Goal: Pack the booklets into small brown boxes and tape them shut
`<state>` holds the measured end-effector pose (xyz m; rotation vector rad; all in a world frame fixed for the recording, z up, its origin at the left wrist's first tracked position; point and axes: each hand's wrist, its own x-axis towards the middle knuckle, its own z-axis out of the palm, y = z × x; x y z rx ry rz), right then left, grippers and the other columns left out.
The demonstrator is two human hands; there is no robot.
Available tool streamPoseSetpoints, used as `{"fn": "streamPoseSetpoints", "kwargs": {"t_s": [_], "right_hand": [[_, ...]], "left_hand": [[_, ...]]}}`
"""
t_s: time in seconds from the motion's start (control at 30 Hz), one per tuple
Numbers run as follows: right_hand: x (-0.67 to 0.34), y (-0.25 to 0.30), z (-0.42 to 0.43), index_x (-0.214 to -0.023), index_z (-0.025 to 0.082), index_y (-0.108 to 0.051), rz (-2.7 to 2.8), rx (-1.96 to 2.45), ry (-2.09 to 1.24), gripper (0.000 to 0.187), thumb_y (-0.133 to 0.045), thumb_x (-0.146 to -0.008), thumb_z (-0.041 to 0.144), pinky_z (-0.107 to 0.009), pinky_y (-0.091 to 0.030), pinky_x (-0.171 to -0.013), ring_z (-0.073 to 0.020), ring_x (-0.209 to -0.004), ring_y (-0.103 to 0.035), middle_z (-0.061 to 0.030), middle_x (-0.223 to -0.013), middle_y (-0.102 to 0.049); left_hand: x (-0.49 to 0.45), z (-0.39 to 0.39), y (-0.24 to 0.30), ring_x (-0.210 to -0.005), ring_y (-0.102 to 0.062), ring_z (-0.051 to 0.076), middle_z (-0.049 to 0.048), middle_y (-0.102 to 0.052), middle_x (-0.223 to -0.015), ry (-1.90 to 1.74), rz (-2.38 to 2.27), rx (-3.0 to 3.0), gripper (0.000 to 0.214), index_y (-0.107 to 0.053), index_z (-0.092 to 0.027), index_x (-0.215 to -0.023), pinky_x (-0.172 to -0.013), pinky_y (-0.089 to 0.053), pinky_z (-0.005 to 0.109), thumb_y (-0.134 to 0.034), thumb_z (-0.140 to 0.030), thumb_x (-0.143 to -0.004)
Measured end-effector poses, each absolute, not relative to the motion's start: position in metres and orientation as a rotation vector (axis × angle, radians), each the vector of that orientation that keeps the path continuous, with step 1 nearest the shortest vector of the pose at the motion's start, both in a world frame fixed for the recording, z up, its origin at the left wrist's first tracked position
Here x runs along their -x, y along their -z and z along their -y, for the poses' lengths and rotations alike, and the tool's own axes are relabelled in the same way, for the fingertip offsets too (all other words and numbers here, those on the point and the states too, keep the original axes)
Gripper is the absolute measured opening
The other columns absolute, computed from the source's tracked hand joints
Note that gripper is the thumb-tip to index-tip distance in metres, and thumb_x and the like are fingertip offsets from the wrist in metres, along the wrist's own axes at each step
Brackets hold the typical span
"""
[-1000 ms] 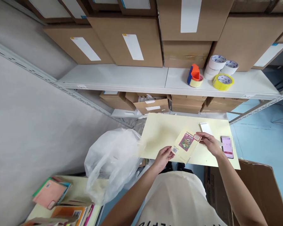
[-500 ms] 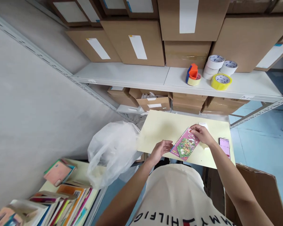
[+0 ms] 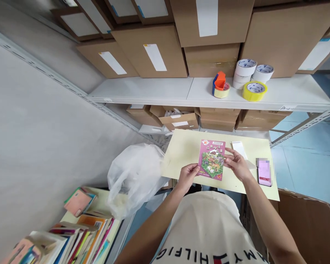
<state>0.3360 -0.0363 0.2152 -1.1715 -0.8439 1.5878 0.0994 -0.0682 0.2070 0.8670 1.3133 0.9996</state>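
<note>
Head view: purple-pink booklet (image 3: 211, 160) with a busy, mainly green illustration (image 3: 212, 164).

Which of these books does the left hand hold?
The mauve book, its left edge in the left hand; the other books sit at the picture's lower left.

Right of centre, the book (image 3: 211, 160) is purple-pink with a green, patchy hexagon; the worktop (image 3: 184, 151) is pale yellow. Upper right, one tape roll (image 3: 252, 96) is yellow, the dispenser (image 3: 220, 85) orange and blue.
</note>
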Motion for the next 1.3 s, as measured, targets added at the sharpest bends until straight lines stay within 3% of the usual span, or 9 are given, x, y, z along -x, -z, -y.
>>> {"fn": "streamPoseSetpoints", "kwargs": {"t_s": [0.17,0.4,0.63,0.83,1.03,1.3], "right_hand": [[-0.319,-0.204,0.079,-0.125,0.029,-0.062,0.824,1.237,-1.505,0.063,-0.073,-0.071,0.06,-0.042,-0.061,-0.075,-0.0258,-0.097,-0.07,-0.0084,-0.112,-0.073],[-0.322,-0.207,0.081,-0.123,0.025,-0.064,0.778,1.232,-1.504,0.066,-0.067,-0.073,0.068,-0.044,-0.06,-0.076,-0.0273,-0.093,-0.07,-0.012,-0.113,-0.071],[-0.302,-0.182,0.08,-0.121,0.029,-0.065,0.79,1.321,-1.4,0.06,-0.08,-0.065,0.047,-0.036,-0.058,-0.073,-0.0145,-0.072,-0.066,-0.0043,-0.104,-0.065],[-0.264,-0.148,0.067,-0.121,0.028,-0.066,0.836,1.415,-1.424,0.056,-0.076,-0.068,0.042,-0.034,-0.056,-0.073,-0.0115,-0.068,-0.06,-0.0006,-0.093,-0.059],[-0.207,-0.109,0.034,-0.124,0.025,-0.064,0.919,1.594,-1.432,0.058,-0.069,-0.07,0.044,-0.035,-0.056,-0.068,-0.0158,-0.072,-0.063,-0.0028,-0.093,-0.06],[-0.117,-0.036,-0.025,-0.127,0.02,-0.06,1.086,1.846,-1.452,0.057,-0.055,-0.072,0.034,-0.034,-0.055,-0.072,-0.0161,-0.073,-0.06,-0.0039,-0.089,-0.065]], "left_hand": [[-0.105,0.067,-0.211,-0.075,-0.066,0.018,0.0037,-0.075,-0.08,-0.985,-1.386,-0.917,0.039,-0.077,-0.017,-0.09,-0.074,-0.053,0.03,-0.077,-0.048,-0.066],[-0.11,0.067,-0.209,-0.09,-0.069,0.024,0.0055,-0.076,-0.095,-0.965,-1.395,-1.088,0.028,-0.077,-0.02,-0.094,-0.086,-0.052,0.034,-0.07,-0.04,-0.076],[-0.095,0.06,-0.2,-0.092,-0.068,0.023,0.0061,-0.075,-0.097,-0.905,-1.43,-1.09,0.031,-0.074,-0.019,-0.098,-0.086,-0.052,0.033,-0.071,-0.041,-0.075],[-0.057,0.056,-0.169,-0.076,-0.063,0.015,0.005,-0.07,-0.096,-0.913,-1.467,-0.92,0.056,-0.063,-0.019,-0.121,-0.074,-0.051,0.027,-0.074,-0.041,-0.071],[-0.009,0.034,-0.138,-0.081,-0.062,0.016,0.0058,-0.068,-0.104,-0.817,-1.484,-0.9,0.053,-0.063,-0.024,-0.122,-0.065,-0.05,0.024,-0.073,-0.038,-0.072],[0.058,-0.02,-0.057,-0.095,-0.061,0.021,0.0115,-0.062,-0.115,-0.693,-1.711,-0.831,0.062,-0.059,-0.017,-0.127,-0.082,-0.049,0.033,-0.074,-0.036,-0.069]]}}
